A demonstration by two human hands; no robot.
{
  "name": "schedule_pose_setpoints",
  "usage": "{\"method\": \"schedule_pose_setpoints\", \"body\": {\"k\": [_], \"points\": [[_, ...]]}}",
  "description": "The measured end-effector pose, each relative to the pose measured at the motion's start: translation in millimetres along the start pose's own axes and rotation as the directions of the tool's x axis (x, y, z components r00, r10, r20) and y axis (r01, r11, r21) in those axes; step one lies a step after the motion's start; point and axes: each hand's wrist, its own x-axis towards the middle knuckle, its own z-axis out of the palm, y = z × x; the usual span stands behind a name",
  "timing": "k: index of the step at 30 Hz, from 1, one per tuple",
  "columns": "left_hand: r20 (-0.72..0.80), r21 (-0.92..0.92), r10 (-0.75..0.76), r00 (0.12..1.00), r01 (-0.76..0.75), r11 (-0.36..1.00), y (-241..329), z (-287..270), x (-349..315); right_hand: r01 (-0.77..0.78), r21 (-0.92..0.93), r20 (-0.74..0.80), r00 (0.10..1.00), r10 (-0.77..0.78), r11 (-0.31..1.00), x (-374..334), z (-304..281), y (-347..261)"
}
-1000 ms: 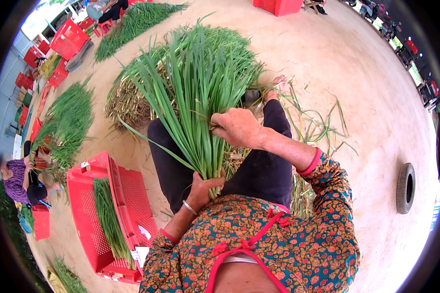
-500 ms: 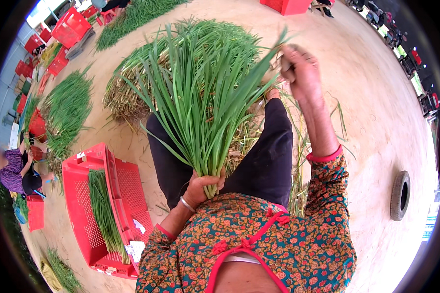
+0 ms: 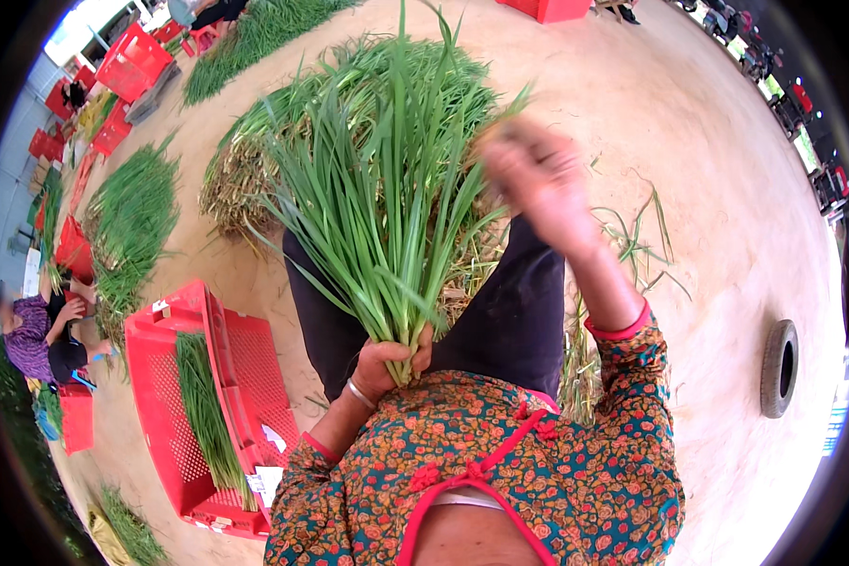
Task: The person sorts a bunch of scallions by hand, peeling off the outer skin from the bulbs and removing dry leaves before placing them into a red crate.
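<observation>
My left hand [image 3: 383, 367], with a pale bangle at the wrist, is closed round the lower stems of a bunch of garlic chives [image 3: 387, 226]. The long flat leaves fan out upward above my lap. My right hand [image 3: 538, 174] is raised beside the leaf tips on the right, and motion smears its fingers. Whether it holds a leaf cannot be made out. Beyond my knees lies a big heap of chives [image 3: 434, 80], its tangled roots and dry bases on the left side. Part of the heap is hidden behind the bunch.
To my left stands a red perforated crate [image 3: 160, 396] with a bundle of chives [image 3: 203, 406] inside. Another chive pile [image 3: 137, 222] lies beyond it. A person in purple [image 3: 30, 340] sits at far left. A tyre [image 3: 778, 368] is on the floor at right.
My right hand has moved left and a little down, toward the bunch. Several leaves of the bunch now stand more upright. My left hand keeps its grip on the stems.
</observation>
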Motion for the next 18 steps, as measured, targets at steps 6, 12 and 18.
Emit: {"method": "schedule_pose_setpoints", "body": {"k": [6,12,18], "points": [[-0.116,0.081,0.035,0.993,-0.025,0.996,5,15,-1,0.184,-0.596,0.366,0.929,0.06,0.782,18,42,37],[-0.114,0.36,0.103,0.988,-0.055,0.931,10,15,4,0.241,-0.76,0.494,0.817,0.296,0.603,13,41,44],[-0.168,0.224,0.084,0.982,-0.045,0.974,13,17,-1,0.258,-0.667,0.461,0.88,0.115,0.698,7,39,60]]}}
